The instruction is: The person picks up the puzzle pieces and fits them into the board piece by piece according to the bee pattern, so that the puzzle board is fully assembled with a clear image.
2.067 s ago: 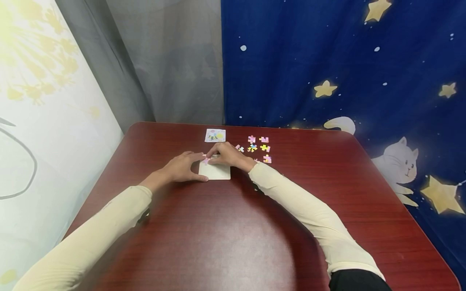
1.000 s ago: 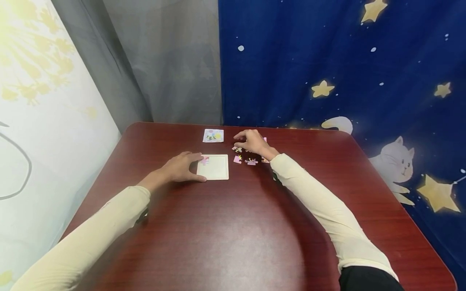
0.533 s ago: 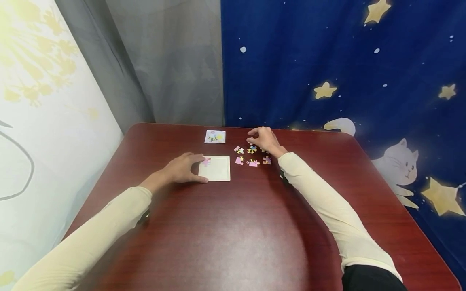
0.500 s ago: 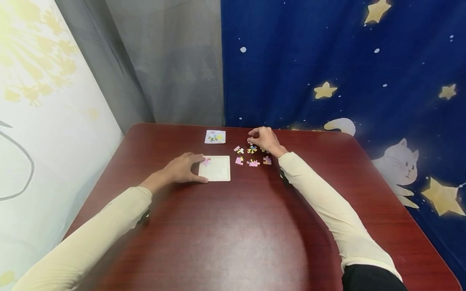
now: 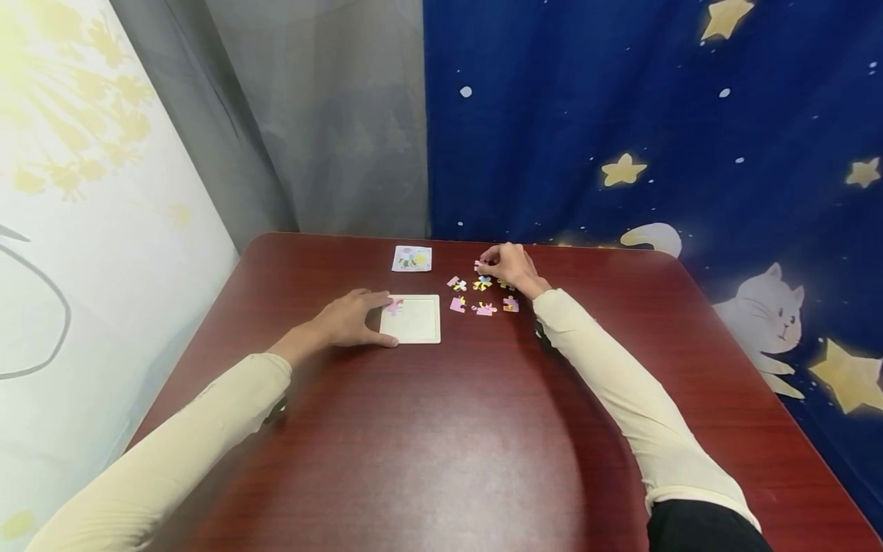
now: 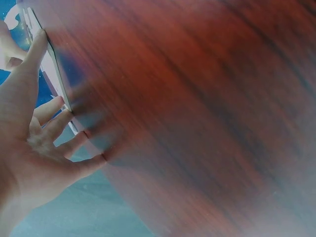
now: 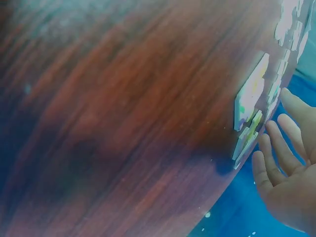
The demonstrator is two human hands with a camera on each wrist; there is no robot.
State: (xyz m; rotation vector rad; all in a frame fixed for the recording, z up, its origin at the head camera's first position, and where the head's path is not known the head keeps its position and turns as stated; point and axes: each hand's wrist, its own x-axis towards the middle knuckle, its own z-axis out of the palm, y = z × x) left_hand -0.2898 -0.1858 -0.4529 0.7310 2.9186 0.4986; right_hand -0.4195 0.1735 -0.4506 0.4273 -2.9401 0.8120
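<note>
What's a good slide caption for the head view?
Left hand touching a white tray with a pink puzzle piece inside, right hand at the loose puzzle pieces.

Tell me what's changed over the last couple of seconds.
The right grip let go of the pink piece in the far left corner of the white tray and moved right and away, to the loose pieces; whether it holds one is unclear. Unchanged: the left grip at the tray's left edge, and the picture card.
</note>
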